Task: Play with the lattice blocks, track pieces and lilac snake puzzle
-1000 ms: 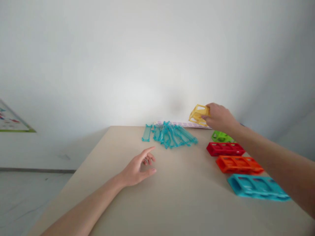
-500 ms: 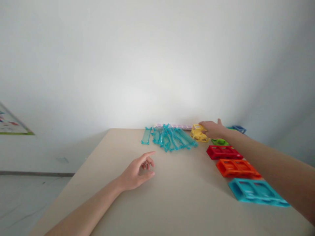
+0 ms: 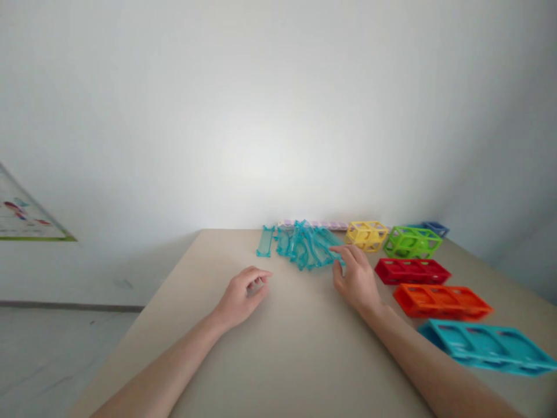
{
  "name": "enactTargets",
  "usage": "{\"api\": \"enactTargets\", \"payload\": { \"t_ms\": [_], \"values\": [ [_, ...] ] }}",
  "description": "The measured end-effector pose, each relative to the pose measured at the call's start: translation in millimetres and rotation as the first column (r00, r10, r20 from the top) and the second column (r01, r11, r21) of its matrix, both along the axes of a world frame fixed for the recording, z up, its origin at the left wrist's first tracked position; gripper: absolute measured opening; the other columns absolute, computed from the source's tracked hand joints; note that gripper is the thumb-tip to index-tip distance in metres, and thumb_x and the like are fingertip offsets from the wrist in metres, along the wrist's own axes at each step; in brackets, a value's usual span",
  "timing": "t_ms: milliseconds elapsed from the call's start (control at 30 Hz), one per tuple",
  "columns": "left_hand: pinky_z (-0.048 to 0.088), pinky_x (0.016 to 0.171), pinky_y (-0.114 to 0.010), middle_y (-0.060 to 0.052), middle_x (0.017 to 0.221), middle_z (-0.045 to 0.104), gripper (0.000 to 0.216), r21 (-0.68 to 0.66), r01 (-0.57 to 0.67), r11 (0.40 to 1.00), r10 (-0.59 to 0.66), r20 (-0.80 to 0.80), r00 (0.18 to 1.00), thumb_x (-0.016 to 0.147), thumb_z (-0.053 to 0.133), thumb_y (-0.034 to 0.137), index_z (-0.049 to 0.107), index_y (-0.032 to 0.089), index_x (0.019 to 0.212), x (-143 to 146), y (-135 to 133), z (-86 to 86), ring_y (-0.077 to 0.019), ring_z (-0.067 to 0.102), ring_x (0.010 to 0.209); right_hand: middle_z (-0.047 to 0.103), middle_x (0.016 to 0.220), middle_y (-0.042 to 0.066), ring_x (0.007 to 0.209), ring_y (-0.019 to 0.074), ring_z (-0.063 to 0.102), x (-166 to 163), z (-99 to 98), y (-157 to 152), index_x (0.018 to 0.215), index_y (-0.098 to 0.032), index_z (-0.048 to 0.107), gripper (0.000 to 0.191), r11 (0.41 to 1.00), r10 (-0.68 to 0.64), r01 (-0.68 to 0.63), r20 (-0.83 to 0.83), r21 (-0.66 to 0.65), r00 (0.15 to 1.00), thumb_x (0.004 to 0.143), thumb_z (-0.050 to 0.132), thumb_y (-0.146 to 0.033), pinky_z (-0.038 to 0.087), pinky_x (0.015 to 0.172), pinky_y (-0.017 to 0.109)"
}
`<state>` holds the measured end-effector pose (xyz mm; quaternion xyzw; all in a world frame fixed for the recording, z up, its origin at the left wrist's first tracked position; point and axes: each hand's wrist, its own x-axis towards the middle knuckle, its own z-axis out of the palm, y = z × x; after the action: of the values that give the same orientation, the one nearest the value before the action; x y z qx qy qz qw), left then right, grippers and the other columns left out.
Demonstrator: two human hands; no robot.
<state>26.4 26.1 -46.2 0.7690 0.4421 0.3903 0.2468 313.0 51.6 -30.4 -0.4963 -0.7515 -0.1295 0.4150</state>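
My left hand [image 3: 242,297] is over the middle of the table, its fingers loosely curved, thumb apart and nothing between them. My right hand [image 3: 355,280] is held just in front of a pile of translucent teal track pieces [image 3: 304,247], fingers bent and apart, with nothing seen in its grasp. It covers the pile's right edge; whether it touches cannot be told. One flat teal piece [image 3: 265,241] lies left of the pile. Closest on the right of that hand is a red open-frame block [image 3: 412,271], with a yellow frame block [image 3: 366,236] behind it.
The pale table [image 3: 278,360] ends against a white wall. Down its right side lie green [image 3: 412,242], orange [image 3: 442,302] and light blue [image 3: 489,346] frame blocks, with a dark blue piece [image 3: 435,229] behind. A pale purple strip [image 3: 331,225] runs along the wall.
My right hand has come back from the yellow block, moving left and nearer, to the teal pile. The yellow block stays by the wall. My left hand has barely moved; the view has shifted slightly.
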Motion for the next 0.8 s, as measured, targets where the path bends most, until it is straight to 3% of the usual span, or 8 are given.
{"api": "enactTargets", "payload": {
  "t_ms": [133,267,333,467,600,700,800],
  "values": [
    [0.046,0.072,-0.029,-0.006,0.097,0.062,0.031,0.012,-0.205,0.979,0.206,-0.01,0.979,0.081,0.055,0.021,0.062,0.02,0.111,-9.0,16.2,-6.9,-0.0168,0.055,0.084,0.063,0.09,0.009,0.083,0.022,0.061,-13.0,-4.8,2.7,0.102,-0.016,0.061,0.023,0.994,0.043,-0.048,-0.054,-0.095,0.998,0.087,0.043,-0.014,0.049,0.075,0.033],
    [0.042,0.095,-0.038,-0.01,0.118,0.056,0.046,0.113,-0.284,0.952,0.3,-0.17,0.939,0.082,0.056,0.026,0.053,0.024,0.129,-7.7,23.1,-11.1,-0.0233,0.051,0.109,0.064,0.09,0.007,0.078,0.0182,0.062,-39.0,-8.9,-6.7,0.098,-0.017,0.062,0.023,0.965,0.202,-0.2,-0.004,-0.167,0.979,0.086,0.042,-0.012,0.046,0.07,0.028],
    [0.035,0.102,-0.045,-0.012,0.128,0.051,0.054,0.177,-0.305,0.936,0.347,-0.312,0.884,0.084,0.056,0.033,0.046,0.026,0.137,-0.5,24.3,-11.5,-0.0282,0.045,0.119,0.063,0.087,0.006,0.071,0.0164,0.061,-50.1,-14.2,-13.1,0.093,-0.017,0.063,0.023,0.935,0.303,-0.28,0.081,-0.218,0.95,0.082,0.044,-0.01,0.044,0.065,0.026],
    [0.033,0.1,-0.049,-0.017,0.137,0.041,0.062,0.271,-0.367,0.89,0.455,-0.476,0.752,0.084,0.056,0.044,0.04,0.025,0.141,22.4,34.3,-9.7,-0.0353,0.038,0.124,0.06,0.075,0.003,0.06,0.0135,0.055,-58.9,-22.8,-18.7,0.08,-0.017,0.062,0.016,0.882,0.431,-0.363,0.202,-0.299,0.88,0.077,0.047,-0.01,0.037,0.056,0.025],
    [0.034,0.098,-0.045,-0.019,0.134,0.043,0.05,0.318,-0.442,0.839,0.543,-0.432,0.72,0.086,0.053,0.038,0.048,0.018,0.131,42.7,56.2,-7.6,-0.0337,0.039,0.123,0.06,0.072,0.003,0.059,0.0131,0.054,-54.4,-24.6,-14.5,0.08,-0.016,0.062,0.016,0.87,0.464,-0.409,0.178,-0.275,0.868,0.077,0.048,-0.01,0.036,0.057,0.024],
    [0.035,0.096,-0.046,-0.019,0.118,0.054,0.031,0.209,-0.535,0.819,0.574,-0.333,0.748,0.085,0.053,0.034,0.06,0.015,0.109,49.1,70.7,-9.2,-0.0332,0.044,0.115,0.062,0.072,0.003,0.061,0.0136,0.056,-49.5,-23.2,-11.2,0.082,-0.016,0.063,0.018,0.889,0.433,-0.397,0.138,-0.227,0.891,0.078,0.046,-0.01,0.038,0.059,0.024],
    [0.036,0.094,-0.047,-0.017,0.101,0.059,0.016,0.139,-0.581,0.802,0.596,-0.247,0.764,0.082,0.055,0.026,0.061,0.014,0.092,47.5,76.2,-12.5,-0.033,0.049,0.109,0.064,0.072,0.003,0.061,0.0138,0.057,-46.0,-21.6,-10.3,0.083,-0.017,0.064,0.019,0.919,0.368,-0.345,0.102,-0.192,0.924,0.079,0.046,-0.011,0.04,0.06,0.024]
  ]
}}
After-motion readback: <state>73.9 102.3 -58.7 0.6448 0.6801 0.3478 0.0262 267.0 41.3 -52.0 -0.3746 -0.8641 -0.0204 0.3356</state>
